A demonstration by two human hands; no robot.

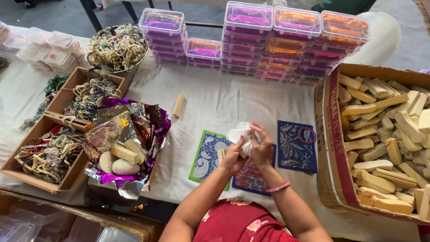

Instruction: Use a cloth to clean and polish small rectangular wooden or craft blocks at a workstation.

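My left hand [233, 157] and my right hand [262, 148] meet over the white cloth-covered table [215, 96], both gripping a small crumpled white cloth or paper [237, 134] between the fingers. A pink bangle sits on my right wrist. Beneath the hands lie patterned cards: a green-edged blue paisley one [207, 154], a red-and-blue one [250, 179], and a dark blue leaf-print one [294, 147] with a red ring [306, 135] on it. What is inside the white wrap is hidden.
A large cardboard box [332, 148] of pale wooden blocks stands at right. Stacks of clear lidded boxes [251, 40] with purple and orange foil line the back. At left are shiny foil sheets with blocks and stones [123, 143], cardboard trays of beaded cords [53, 152], a bowl of beads [117, 47], and a loose block [178, 105].
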